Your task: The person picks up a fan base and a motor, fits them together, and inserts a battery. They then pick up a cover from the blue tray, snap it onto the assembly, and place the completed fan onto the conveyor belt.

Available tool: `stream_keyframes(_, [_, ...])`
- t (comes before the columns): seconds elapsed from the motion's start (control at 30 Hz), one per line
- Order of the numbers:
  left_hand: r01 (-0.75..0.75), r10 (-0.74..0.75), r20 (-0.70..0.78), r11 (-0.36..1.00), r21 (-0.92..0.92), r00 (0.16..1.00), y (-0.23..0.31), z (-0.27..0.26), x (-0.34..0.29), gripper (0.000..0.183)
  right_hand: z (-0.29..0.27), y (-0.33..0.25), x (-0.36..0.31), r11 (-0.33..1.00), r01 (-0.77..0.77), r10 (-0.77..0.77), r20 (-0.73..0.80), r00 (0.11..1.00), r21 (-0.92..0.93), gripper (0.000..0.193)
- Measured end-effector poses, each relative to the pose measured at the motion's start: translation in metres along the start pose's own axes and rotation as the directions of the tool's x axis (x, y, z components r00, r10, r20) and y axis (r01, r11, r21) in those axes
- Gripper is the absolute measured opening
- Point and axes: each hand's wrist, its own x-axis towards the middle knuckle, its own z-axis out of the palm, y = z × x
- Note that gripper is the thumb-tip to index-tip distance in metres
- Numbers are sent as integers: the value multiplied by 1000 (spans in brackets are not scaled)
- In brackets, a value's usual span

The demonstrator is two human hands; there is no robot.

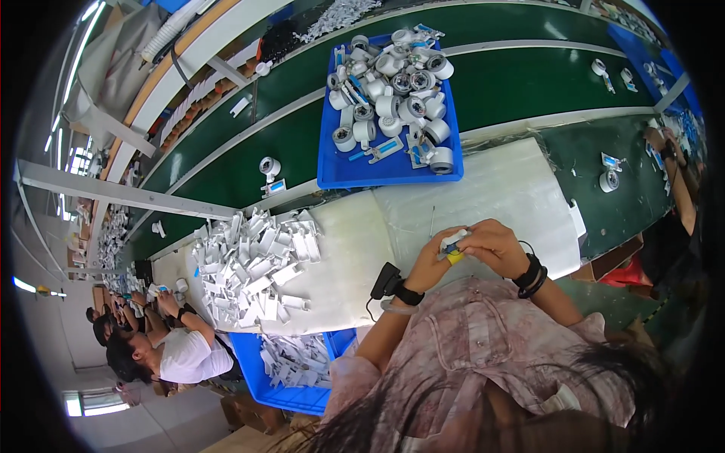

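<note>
Just above the near edge of the pale-covered worktop [483, 170], right of its middle, head view: left hand [433, 255] and right hand [495, 245] meet around a small white piece [453, 241]. Fingers of both appear closed on it, the right ones bent over its right side; fingertips partly hidden. Yellow patch beneath: part or finger cover, cannot tell. Held close to the body, probably for steadiness and a clear look.

Thin tool [433, 220] lies just beyond the hands, seemingly parked for quick pickup. Heap of white parts [253, 268] spreads over the worktop's left end, presumably loose for easy picking by the left hand. Blue tray [389, 183] sits at the far edge, filled with round-headed white units [389, 106]; its walls likely keep them from rolling. Blue bin [283, 399], below the near left edge, holds more white parts.

Surface and room: smooth pale cover; green belt [521, 83] between light rails past the far edge, a few units on it. Person in white top [192, 351] at left; another person's hand [655, 138] at far right. Tube lights [81, 57] upper left.
</note>
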Motion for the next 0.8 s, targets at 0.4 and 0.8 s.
stream_keyframes(0.4, [208, -219, -249, 976, -71, 943, 96, 17, -31, 31, 11, -24, -5, 948, -94, 75, -73, 994, -304, 13])
stream_keyframes(0.8, [203, -250, -168, 946, -254, 953, 86, 15, -28, 27, 4, -31, -5, 965, -76, 22, -213, 977, -252, 18])
